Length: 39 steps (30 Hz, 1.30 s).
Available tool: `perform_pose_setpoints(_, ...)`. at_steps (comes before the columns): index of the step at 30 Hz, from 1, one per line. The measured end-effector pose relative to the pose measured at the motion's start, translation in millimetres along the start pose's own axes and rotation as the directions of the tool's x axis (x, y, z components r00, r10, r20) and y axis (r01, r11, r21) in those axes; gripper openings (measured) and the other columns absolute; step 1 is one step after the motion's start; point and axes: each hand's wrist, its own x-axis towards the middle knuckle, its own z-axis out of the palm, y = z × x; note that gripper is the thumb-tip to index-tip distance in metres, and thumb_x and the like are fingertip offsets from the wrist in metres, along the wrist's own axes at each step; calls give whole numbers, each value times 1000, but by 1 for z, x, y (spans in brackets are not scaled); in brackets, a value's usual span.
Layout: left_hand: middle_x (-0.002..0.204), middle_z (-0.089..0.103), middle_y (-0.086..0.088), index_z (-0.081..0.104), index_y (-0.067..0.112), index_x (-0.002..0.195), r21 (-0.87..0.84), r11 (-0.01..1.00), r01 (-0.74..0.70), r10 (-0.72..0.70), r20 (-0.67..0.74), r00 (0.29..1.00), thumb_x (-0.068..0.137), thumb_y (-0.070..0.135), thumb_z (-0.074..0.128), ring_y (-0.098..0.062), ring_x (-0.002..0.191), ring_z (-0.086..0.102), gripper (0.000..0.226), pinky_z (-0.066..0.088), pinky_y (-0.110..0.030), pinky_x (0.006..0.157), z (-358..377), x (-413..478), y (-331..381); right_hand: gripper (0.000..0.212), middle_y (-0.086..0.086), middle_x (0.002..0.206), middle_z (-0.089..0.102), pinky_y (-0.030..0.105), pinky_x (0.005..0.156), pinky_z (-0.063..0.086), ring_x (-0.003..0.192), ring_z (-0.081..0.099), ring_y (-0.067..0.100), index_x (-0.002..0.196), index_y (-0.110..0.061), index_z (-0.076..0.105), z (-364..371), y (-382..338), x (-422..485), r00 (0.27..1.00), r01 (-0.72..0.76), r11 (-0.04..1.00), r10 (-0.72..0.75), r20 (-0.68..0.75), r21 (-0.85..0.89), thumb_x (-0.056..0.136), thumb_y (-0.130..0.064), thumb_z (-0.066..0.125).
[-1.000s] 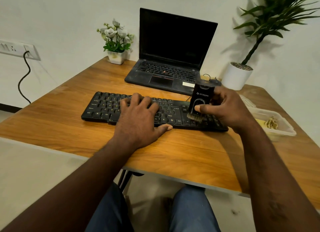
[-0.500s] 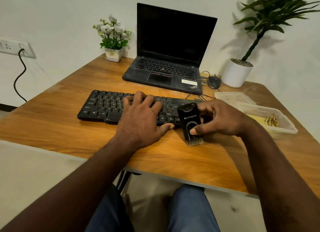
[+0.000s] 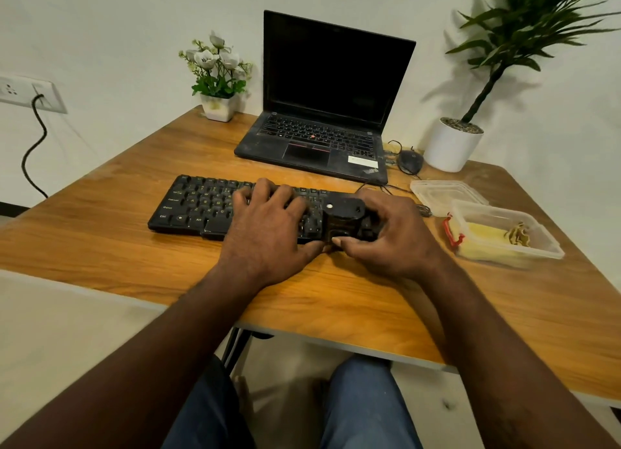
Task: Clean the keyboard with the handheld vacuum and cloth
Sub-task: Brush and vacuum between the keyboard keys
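Head cam: keyboard (image 3: pixel 198 206) lies w/ its long axis left-to-right across the table (image 3: pixel 100 243), right in front of both hands. Left hand (image 3: pixel 268 227) flat on the middle keys, fingers spread, pressing, gripping nothing. Right hand (image 3: pixel 389 233) wrapped round the handheld vacuum (image 3: pixel 342 218), thumb on its near face, vac standing on the keyboard's right part; nozzle end hidden. My read: next pass runs along that axis, and going left the left hand sits smack in the path, thumb just beside the vac.
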Motion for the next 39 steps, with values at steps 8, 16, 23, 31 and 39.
perform_pose_setpoints(8, 132, 55, 7, 58, 35, 132, -9, 1000, -8, 8, -3, 1000, 83, 90, 37, -21, 129, 36, 77, 33, -48, 106, -1, 1, 0, 42, -16, 99, 68, 11, 70, 44, 90, 63, -4, 113, -28, 67, -52, 24, -32, 989, -147, 980, 144, -35, -132, 75, -26, 88)
perform_pose_setpoints(16, 128, 56, 6, 59, 33, 131, -32, 999, -7, 7, -12, 1000, 82, 87, 44, -22, 126, 37, 75, 34, -48, 104, -2, -1, 1, 46, -19, 100, 63, 7, 75, 47, 95, 59, -9, 122, -18, 68, 1, -4, -10, 996, -29, 995, 20, -89, -96, 80, -25, 87)
perform_pose_setpoints(23, 130, 56, 5, 60, 34, 129, -32, 999, -5, 5, -15, 1000, 82, 89, 41, -22, 127, 38, 75, 35, -49, 104, -1, 1, -1, 44, -16, 101, 69, 22, 76, 51, 96, 65, 4, 117, -30, 67, -49, 24, -40, 968, -240, 960, 225, -111, -146, 77, -26, 87)
perform_pose_setpoints(31, 129, 55, 9, 60, 37, 128, -180, 983, 29, -32, -13, 999, 86, 73, 56, -20, 127, 37, 56, 34, -48, 104, -5, -4, -4, 50, -9, 109, 72, 36, 82, 62, 100, 68, 11, 124, -27, 66, -10, 4, -33, 961, -220, 971, 201, -189, -88, 79, -31, 88)
perform_pose_setpoints(39, 116, 57, 8, 61, 24, 129, -742, 651, 159, -346, -104, 932, 85, -1, 62, -15, 116, 45, 50, 44, -29, 90, -9, -9, -19, 44, -6, 104, 71, 26, 77, 59, 91, 64, 9, 120, -18, 67, 51, -43, 7, 995, -41, 991, 28, -101, -129, 82, -32, 85)
